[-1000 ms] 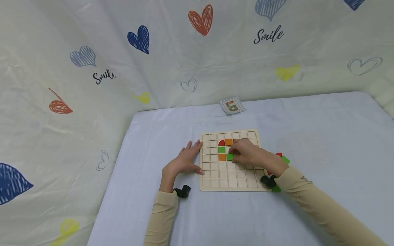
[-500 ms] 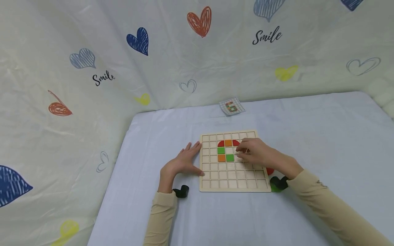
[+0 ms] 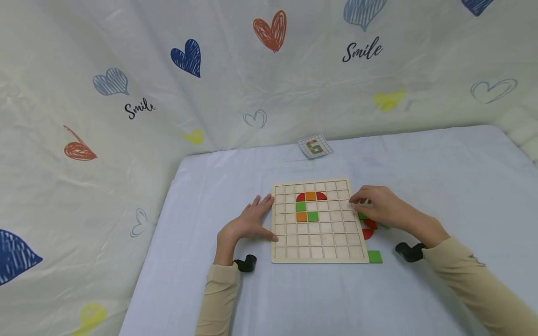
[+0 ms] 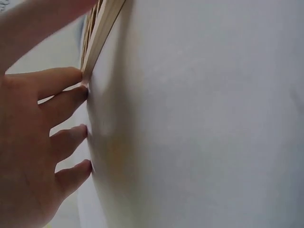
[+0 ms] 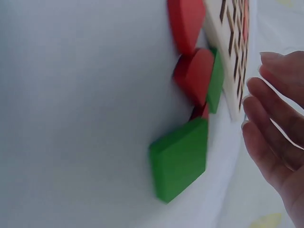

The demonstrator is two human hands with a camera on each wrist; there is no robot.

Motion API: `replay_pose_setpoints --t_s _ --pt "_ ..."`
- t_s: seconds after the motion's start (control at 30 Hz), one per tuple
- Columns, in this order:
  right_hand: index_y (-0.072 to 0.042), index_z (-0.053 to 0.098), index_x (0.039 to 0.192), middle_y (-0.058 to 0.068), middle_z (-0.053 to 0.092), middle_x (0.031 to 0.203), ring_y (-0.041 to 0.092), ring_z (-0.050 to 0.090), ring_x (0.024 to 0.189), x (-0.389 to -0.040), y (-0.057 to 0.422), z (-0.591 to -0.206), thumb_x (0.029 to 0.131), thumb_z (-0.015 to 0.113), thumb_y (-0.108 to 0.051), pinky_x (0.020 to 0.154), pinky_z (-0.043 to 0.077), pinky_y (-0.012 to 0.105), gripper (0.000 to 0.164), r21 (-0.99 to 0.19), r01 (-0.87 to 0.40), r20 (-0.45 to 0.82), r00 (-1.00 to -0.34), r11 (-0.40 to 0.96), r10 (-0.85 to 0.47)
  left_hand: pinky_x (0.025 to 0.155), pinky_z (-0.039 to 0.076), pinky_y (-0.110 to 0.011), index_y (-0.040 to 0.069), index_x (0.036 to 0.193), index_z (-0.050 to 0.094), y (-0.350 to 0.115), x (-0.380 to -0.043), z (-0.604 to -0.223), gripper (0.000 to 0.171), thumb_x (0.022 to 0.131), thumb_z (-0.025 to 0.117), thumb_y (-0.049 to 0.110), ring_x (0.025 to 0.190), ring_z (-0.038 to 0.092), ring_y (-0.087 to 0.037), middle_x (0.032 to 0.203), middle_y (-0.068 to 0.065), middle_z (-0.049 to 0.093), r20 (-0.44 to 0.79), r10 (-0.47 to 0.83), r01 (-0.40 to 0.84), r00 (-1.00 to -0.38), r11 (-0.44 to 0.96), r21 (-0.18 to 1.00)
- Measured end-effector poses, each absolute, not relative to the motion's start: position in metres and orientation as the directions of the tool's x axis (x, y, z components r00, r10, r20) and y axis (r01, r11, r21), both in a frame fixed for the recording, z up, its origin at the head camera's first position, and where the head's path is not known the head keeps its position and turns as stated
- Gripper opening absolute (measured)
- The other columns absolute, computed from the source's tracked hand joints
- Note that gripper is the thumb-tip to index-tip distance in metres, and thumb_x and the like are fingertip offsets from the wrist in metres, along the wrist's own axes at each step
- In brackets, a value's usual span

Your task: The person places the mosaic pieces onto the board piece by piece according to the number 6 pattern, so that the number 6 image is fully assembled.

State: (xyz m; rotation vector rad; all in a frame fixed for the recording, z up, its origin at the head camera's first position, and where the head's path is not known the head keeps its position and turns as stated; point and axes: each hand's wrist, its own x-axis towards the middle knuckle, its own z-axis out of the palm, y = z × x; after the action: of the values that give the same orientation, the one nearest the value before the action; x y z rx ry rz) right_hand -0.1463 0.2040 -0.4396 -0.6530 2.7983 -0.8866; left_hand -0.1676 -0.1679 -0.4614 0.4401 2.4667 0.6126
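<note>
A pale wooden grid board (image 3: 317, 240) lies on the white cloth. In it sit two red quarter-round tiles, one (image 3: 321, 196) at the upper right of the group, two orange squares (image 3: 301, 216) and two green squares (image 3: 313, 216). My left hand (image 3: 248, 222) spreads along the board's left edge, with fingertips (image 4: 83, 130) down at the cloth and board side. Over the board's right edge hovers my right hand (image 3: 384, 205), fingers loosely bent and nothing between them. Below it lie loose tiles, including a green square (image 5: 180, 159) and a red rounded tile (image 5: 194, 76).
A small pattern card (image 3: 315, 146) with a coloured grid design lies at the back of the table. Another green square (image 3: 375, 256) rests by the board's lower right corner. A curtain (image 3: 227, 84) printed with hearts hangs behind.
My right hand has moved right, from the middle of the board to its right edge, uncovering the upper right red tile and loose tiles beside the board. My left hand stays in place.
</note>
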Motion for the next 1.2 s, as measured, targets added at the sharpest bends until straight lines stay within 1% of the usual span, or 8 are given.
replay_pose_setpoints --t_s 0.13,0.3,0.53,0.83,1.07,1.2 --pt "0.001 0.077 0.106 0.003 0.072 0.094 0.02 0.066 0.088 -0.144 0.212 -0.443 0.09 0.074 -0.005 0.075 0.059 0.036 0.018 -0.572 -0.328 -0.031 -0.907 0.752 -0.42 0.132 0.003 -0.047 0.014 0.166 0.018 -0.167 -0.164 -0.456 0.116 0.078 0.091 0.03 0.162 -0.003 -0.027 0.174 0.0 0.01 -0.416 0.44 0.174 -0.796 0.824 0.539" --pt "0.001 0.078 0.106 0.004 0.073 0.095 0.019 0.064 0.087 -0.142 0.221 -0.448 0.088 0.076 -0.005 0.071 0.057 0.032 0.019 -0.54 -0.334 -0.028 -0.91 0.772 -0.413 0.132 0.004 -0.049 0.013 0.166 0.017 -0.167 -0.163 -0.456 0.117 0.078 0.091 0.03 0.162 -0.004 -0.028 0.175 0.0 0.01 -0.416 0.439 0.179 -0.797 0.828 0.531" --pt "0.0 0.078 0.104 0.002 0.072 0.093 0.019 0.063 0.085 -0.139 0.232 -0.455 0.086 0.079 -0.006 0.069 0.056 0.03 0.02 -0.517 -0.357 0.008 -0.911 0.778 -0.413 0.132 0.004 -0.046 0.015 0.166 0.017 -0.168 -0.163 -0.457 0.118 0.077 0.092 0.03 0.162 -0.004 -0.026 0.174 0.002 0.01 -0.415 0.431 0.17 -0.801 0.829 0.533" --pt "0.001 0.078 0.105 0.0 0.07 0.091 0.014 0.059 0.081 -0.138 0.234 -0.458 0.084 0.079 -0.002 0.065 0.053 0.024 0.021 -0.525 -0.365 0.008 -0.906 0.769 -0.424 0.132 0.003 -0.045 0.016 0.166 0.017 -0.167 -0.162 -0.457 0.118 0.077 0.092 0.029 0.162 -0.005 -0.025 0.174 0.003 0.009 -0.413 0.421 0.159 -0.807 0.83 0.535" --pt "0.002 0.077 0.105 0.0 0.068 0.09 0.014 0.062 0.081 -0.135 0.237 -0.456 0.084 0.081 -0.005 0.067 0.055 0.024 0.023 -0.534 -0.348 -0.011 -0.909 0.771 -0.418 0.132 0.003 -0.046 0.015 0.167 0.017 -0.165 -0.163 -0.458 0.117 0.077 0.092 0.029 0.162 -0.005 -0.026 0.174 0.002 0.009 -0.413 0.416 0.162 -0.81 0.836 0.525" --pt "0.002 0.077 0.104 0.001 0.068 0.091 0.016 0.062 0.083 -0.133 0.242 -0.455 0.082 0.082 -0.004 0.068 0.055 0.025 0.023 -0.522 -0.353 -0.015 -0.906 0.776 -0.422 0.132 0.003 -0.045 0.017 0.167 0.017 -0.164 -0.163 -0.456 0.117 0.077 0.092 0.029 0.162 -0.005 -0.025 0.174 0.004 0.009 -0.417 0.413 0.159 -0.81 0.838 0.522"
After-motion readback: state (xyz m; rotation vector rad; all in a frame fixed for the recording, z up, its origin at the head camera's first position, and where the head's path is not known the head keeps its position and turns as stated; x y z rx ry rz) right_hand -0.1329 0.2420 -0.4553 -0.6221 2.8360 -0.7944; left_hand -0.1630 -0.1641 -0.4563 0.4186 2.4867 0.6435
